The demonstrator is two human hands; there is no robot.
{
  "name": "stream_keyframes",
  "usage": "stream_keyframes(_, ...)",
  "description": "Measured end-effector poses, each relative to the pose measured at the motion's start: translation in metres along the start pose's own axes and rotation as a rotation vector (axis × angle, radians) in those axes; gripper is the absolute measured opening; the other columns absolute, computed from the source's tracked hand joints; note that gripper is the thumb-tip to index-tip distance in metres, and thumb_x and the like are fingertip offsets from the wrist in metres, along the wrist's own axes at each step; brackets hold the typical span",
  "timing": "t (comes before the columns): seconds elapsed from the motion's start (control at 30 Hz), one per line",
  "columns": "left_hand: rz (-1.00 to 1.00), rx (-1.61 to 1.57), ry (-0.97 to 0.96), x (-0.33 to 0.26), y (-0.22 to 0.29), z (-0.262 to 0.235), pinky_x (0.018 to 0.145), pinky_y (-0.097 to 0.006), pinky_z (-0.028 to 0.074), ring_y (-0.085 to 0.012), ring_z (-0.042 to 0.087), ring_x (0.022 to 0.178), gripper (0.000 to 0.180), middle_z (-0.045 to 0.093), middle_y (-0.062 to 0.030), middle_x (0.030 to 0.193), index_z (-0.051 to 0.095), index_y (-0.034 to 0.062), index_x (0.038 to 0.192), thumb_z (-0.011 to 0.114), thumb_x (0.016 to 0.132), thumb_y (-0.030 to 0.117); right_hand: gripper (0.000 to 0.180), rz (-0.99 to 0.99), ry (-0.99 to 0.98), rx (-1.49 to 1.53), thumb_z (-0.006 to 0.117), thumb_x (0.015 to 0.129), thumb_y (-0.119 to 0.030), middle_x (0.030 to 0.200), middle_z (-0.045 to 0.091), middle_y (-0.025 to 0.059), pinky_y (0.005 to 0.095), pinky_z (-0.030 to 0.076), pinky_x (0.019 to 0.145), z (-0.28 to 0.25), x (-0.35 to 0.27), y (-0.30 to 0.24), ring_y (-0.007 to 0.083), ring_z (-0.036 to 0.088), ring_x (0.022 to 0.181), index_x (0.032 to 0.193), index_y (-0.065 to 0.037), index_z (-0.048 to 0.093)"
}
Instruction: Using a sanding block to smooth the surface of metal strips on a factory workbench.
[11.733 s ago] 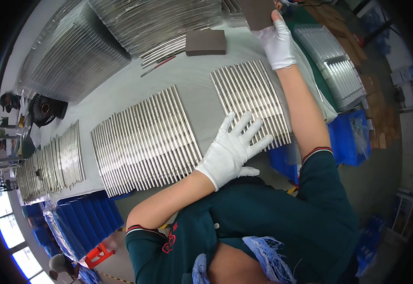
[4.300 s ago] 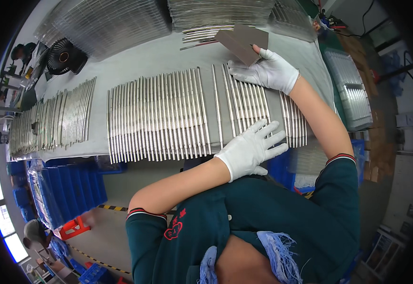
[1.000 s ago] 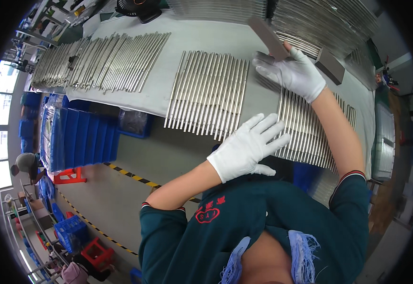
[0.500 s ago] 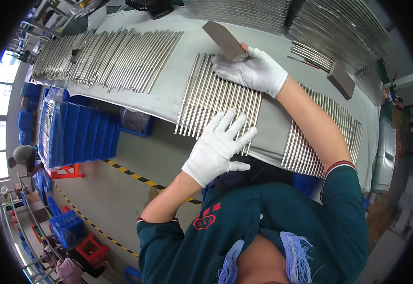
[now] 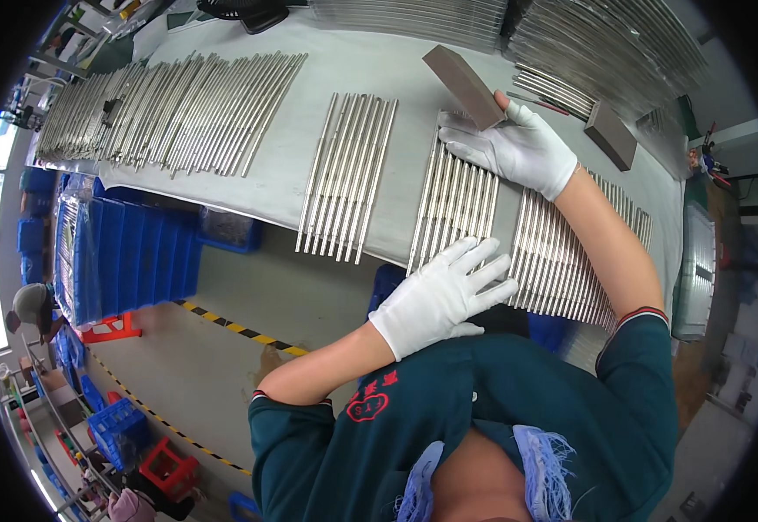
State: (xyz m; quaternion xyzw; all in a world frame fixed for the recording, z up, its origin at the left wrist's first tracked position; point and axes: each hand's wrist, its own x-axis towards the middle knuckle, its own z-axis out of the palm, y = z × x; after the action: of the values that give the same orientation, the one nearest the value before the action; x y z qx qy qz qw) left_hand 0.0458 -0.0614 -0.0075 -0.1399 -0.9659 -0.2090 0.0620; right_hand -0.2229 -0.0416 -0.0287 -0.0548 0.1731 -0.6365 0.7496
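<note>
My right hand (image 5: 518,150), in a white glove, holds a brown rectangular block (image 5: 466,85) at the thumb side. Its fingers lie extended over the far ends of a small group of metal rods (image 5: 455,196). At the near ends of those same rods, my gloved left hand (image 5: 440,300) rests with fingers spread, grasping nothing. A second small group of rods (image 5: 348,178) lies to the left, apart from both hands. To the right, under my right forearm, another row of rods (image 5: 557,244) is partly hidden.
A long row of rods (image 5: 179,113) covers the table's left part. Another brown block (image 5: 610,136) lies at right, near a few rods (image 5: 554,90) and a thin red tool. Wrapped rod stacks (image 5: 596,56) stand behind. Blue crates (image 5: 135,252) are below the table's left edge.
Both hands have moved right, and part of the middle rods has shifted with them. The rest stays behind as a separate group, with a gap between. The block has moved right with my right hand.
</note>
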Motion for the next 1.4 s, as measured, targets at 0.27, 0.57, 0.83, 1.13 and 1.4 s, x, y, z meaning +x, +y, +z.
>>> stream_keyframes(0.27,-0.082,0.019,0.045,-0.018,-0.008,-0.009,0.115,-0.048,0.033,-0.0356,0.044,0.135,0.073,0.052,-0.012,0.14,0.054,0.0111,0.137,0.077,0.076,0.044,0.069,-0.009,-0.078,0.022,0.061,0.099,-0.034,0.143,0.041,0.0287,0.0515,0.039,0.116,-0.002,0.028,0.009,0.0429,0.044,0.135,0.146,0.008,0.032)
stream_keyframes(0.57,-0.158,0.062,0.09,-0.036,-0.014,-0.023,0.112,-0.05,0.036,-0.0383,0.044,0.135,0.075,0.052,-0.0127,0.14,0.056,0.0105,0.135,0.081,0.071,0.04,0.054,0.063,-0.151,0.094,0.055,0.101,-0.03,0.136,0.048,0.0217,0.0536,0.042,0.112,0.006,0.063,0.018,0.0373,0.049,0.132,0.141,0.002,0.039)
stream_keyframes(0.83,0.007,-0.09,0.153,-0.011,-0.001,0.0,0.114,-0.051,0.034,-0.039,0.044,0.135,0.073,0.051,-0.0145,0.139,0.053,0.0097,0.136,0.076,0.075,0.042,0.065,-0.028,-0.059,-0.031,0.059,0.1,-0.033,0.141,0.046,0.027,0.0508,0.039,0.116,0.01,-0.008,0.005,0.0397,0.046,0.134,0.146,0.006,0.035)
stream_keyframes(1.13,-0.439,0.107,0.331,0.013,-0.036,0.0,0.115,-0.056,0.029,-0.0523,0.04,0.133,0.1,0.047,-0.0305,0.14,0.046,0.0027,0.145,0.055,0.078,0.077,0.06,-0.21,-0.044,-0.132,0.055,0.102,-0.031,0.145,0.042,0.0282,0.0536,0.04,0.115,0.039,-0.027,-0.022,0.0415,0.043,0.137,0.144,0.007,0.036)
stream_keyframes(1.4,-0.212,0.061,0.267,0.025,-0.033,0.003,0.114,-0.06,0.029,-0.0603,0.041,0.127,0.073,0.054,-0.0177,0.139,0.057,0.0018,0.133,0.066,0.084,0.055,0.061,-0.208,-0.144,-0.181,0.054,0.103,-0.036,0.137,0.051,0.0253,0.0484,0.039,0.117,0.072,0.008,-0.023,0.0359,0.048,0.133,0.142,0.009,0.039)
